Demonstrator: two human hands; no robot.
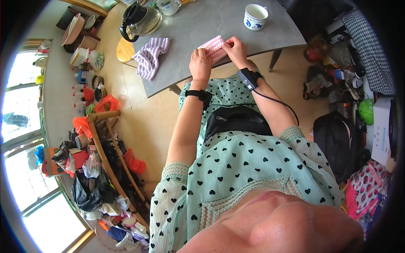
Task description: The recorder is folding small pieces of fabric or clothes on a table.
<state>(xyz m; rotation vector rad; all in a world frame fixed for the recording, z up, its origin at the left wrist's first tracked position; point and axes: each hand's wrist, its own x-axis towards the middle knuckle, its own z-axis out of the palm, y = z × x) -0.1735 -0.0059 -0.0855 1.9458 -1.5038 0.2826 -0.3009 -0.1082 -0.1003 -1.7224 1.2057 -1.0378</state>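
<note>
A pink and white striped cloth (214, 46), folded into a small rectangle, lies at the front edge of the grey table (196, 28). My left hand (201, 63) grips its left end, fingers bent over the near side. At the cloth's right end, my right hand (235, 50) pinches the edge between thumb and fingers. To the left, a purple and white striped cloth (152, 57) lies crumpled on the table, its lower corner reaching towards the table's left edge. The underside of the pink cloth is hidden.
A glass coffee pot (147, 22) with a black lid and handle stands at the back left, near a patterned cup (169, 7). A white mug with blue figures (255, 17) stands at the right. Below the left edge is a round wooden stool (125, 50).
</note>
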